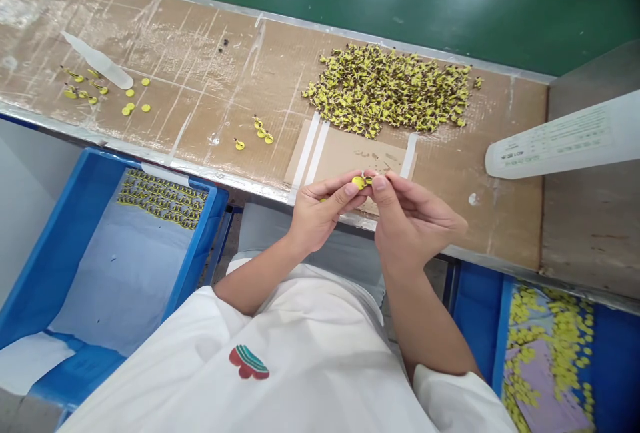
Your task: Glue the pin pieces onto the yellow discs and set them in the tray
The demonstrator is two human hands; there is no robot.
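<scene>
Over the front edge of the bench, both hands meet in front of my body. My left hand (317, 213) pinches a small round yellow disc (358, 182) between thumb and fingers. Against it, my right hand (413, 223) has its thumb and forefinger closed on a tiny yellow-and-dark piece (369, 181), mostly covered by the fingertips. Whether the two pieces are joined cannot be seen. Just beyond the hands lies a cardboard sheet (345, 149) with white tape strips. Behind it spreads a large heap of small yellow-and-dark pieces (395, 89).
Left on the bench lie a few assembled pieces (260, 131), loose yellow discs (145, 107) and a translucent nozzle bottle (100, 63). A white labelled bottle (565, 136) lies at right. Blue crates stand below: one with rowed pieces (163, 196), another with yellow discs (565, 333).
</scene>
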